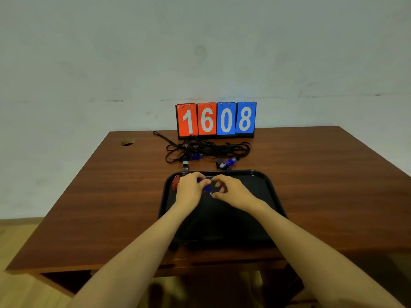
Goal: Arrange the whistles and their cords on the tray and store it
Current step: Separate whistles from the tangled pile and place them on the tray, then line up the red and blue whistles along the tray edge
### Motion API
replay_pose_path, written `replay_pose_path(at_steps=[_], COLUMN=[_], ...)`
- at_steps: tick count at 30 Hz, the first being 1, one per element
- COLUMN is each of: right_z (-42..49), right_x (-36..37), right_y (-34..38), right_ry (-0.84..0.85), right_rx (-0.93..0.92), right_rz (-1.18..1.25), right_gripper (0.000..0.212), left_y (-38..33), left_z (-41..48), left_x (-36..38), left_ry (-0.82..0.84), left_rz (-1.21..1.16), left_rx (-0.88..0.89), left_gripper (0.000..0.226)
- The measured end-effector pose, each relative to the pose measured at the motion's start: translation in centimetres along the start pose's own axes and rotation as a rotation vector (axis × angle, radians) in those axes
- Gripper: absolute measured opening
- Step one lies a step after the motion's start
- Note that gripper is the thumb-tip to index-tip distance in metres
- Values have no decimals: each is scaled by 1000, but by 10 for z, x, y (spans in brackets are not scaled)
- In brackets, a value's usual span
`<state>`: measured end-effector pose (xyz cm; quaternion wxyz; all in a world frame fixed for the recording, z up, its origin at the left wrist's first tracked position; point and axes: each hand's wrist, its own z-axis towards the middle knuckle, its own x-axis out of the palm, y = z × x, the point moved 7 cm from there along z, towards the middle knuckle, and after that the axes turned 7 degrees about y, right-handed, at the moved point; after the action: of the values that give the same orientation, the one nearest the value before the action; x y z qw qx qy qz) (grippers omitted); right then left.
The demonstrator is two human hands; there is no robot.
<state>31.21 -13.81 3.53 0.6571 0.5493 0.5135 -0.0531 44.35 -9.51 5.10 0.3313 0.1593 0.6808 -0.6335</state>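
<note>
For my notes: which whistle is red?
The red plastic whistle on the black tray, beside the left hand; the others look blue or dark.

Both bare forearms reach forward and converge, wrists low, the left hand (189, 188) palm-down with its fingers curled round a blue whistle (205, 185) — the right hand (232, 192) just beside it, thumb and forefinger bent into a pinch at that whistle's end, other fingers loosely curled.

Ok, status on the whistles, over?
Left hand grips blue whistle over black tray, right hand pinches its end. Red whistle on tray. Black cords tangled on table beyond.
</note>
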Motion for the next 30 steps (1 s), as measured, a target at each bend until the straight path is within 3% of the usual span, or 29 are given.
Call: replay_pose_path(at_steps=[3, 7, 14, 19, 21, 25, 28, 30], right_z=[-4, -5, -2, 5, 8, 15, 18, 26], right_x=[-4, -7, -19, -4, 1, 2, -8, -8], right_y=[-1, -10, -27, -34, -32, -41, -50, -48], right_ry=[-14, -38, -195, -173, -124, -179, -291, -280], right_rx=[-10, 26, 147, 301, 311, 359, 409, 374], right_rz=[91, 129, 168, 901, 1038, 933, 623, 474], right_gripper=[37, 22, 36, 41, 39, 45, 45, 36], left_y=[-6, -13, -18, -16, -15, -11, -3, 9], left_z=[-1, -3, 4, 8, 10, 10, 11, 11], left_x=[7, 13, 39, 39, 39, 43, 34, 26], left_ry=[-20, -45, 203, 140, 132, 208, 181, 154], left_rz=[4, 203, 212, 209, 225, 276, 593, 720], left_rx=[-23, -46, -44, -90, -71, -38, -15, -5], left_gripper=[25, 33, 32, 30, 30, 41, 42, 45])
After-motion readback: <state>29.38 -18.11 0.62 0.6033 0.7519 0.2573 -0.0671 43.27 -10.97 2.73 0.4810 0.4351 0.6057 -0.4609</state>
